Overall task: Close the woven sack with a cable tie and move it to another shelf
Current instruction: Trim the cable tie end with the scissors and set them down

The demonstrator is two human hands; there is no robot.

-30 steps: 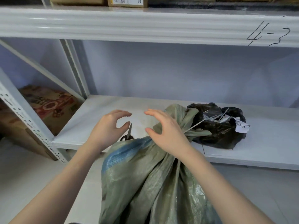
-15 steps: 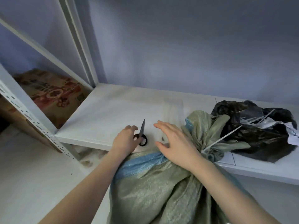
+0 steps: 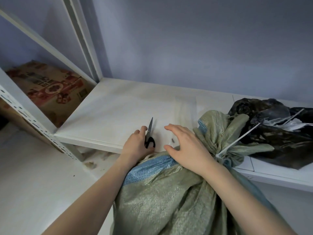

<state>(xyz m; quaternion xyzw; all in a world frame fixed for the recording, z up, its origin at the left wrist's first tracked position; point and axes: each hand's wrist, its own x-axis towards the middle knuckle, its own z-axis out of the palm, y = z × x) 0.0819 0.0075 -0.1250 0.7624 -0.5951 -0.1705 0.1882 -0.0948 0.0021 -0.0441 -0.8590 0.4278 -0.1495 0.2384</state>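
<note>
A green woven sack (image 3: 166,197) with a blue stripe stands on the floor against the front edge of the white shelf (image 3: 118,107). Its neck is bunched and cinched by a white cable tie (image 3: 237,143) whose long tail sticks up to the right. My right hand (image 3: 186,148) rests open on the sack's shoulder, just left of the neck. Black-handled scissors (image 3: 149,134) lie on the shelf by the front edge. My left hand (image 3: 137,146) is on them, fingers curling round the handles.
A crumpled black plastic bag (image 3: 274,133) with loose white cable ties lies on the shelf at the right, behind the sack's neck. A printed cardboard box (image 3: 49,92) sits in the neighbouring bay at the left. A perforated upright (image 3: 33,126) stands at the shelf's left corner.
The view has tilted down and closer to the shelf. My left hand has dropped from above the sack onto the scissors. My right hand has settled flatter on the sack.
</note>
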